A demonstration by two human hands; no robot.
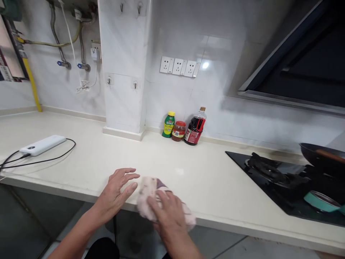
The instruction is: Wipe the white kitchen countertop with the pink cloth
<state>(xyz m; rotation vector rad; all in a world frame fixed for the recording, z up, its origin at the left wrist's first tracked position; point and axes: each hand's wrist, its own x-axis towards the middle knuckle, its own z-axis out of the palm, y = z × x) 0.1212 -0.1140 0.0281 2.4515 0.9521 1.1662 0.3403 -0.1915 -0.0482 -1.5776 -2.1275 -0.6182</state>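
A pale pink cloth point(147, 194) with a dark patch lies bunched at the front edge of the white countertop point(118, 153), part of it hanging over. My right hand point(169, 212) is on top of the cloth, fingers bent into it; the cloth looks slightly blurred. Just to the left, my left hand point(117, 192) hovers by the counter's edge with its fingers apart, holding nothing. A small gap separates its fingertips from the cloth.
Against the back wall stand a green bottle with a yellow cap point(169, 125), a red-lidded jar point(178, 131) and a dark sauce bottle point(195, 126). A white power bank point(43, 145) with black cables lies left. On the right are a black gas stove point(269, 180), a wok point(320, 153) and a teal pot point(320, 202).
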